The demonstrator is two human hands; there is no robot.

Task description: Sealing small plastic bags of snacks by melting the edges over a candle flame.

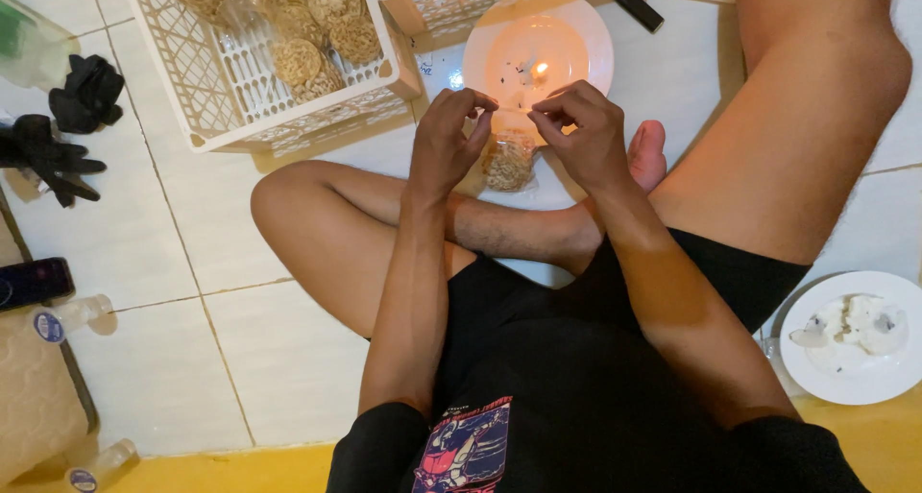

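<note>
I sit cross-legged on a white tiled floor. My left hand point(448, 138) and my right hand point(579, 133) pinch the top edge of a small clear plastic bag of brown snack pieces point(508, 159), held between them above my shin. Just beyond the bag stands a white plate point(586, 32) with a short lit candle point(539, 71) in its middle. The bag's top is close to the flame.
A white plastic crate point(226, 109) with several filled snack bags stands at the upper left. A black lighter point(638, 8) lies beyond the plate. Black gloves point(67, 119) and small bottles point(67, 315) lie at left. A second white plate point(855, 378) with wax bits sits at right.
</note>
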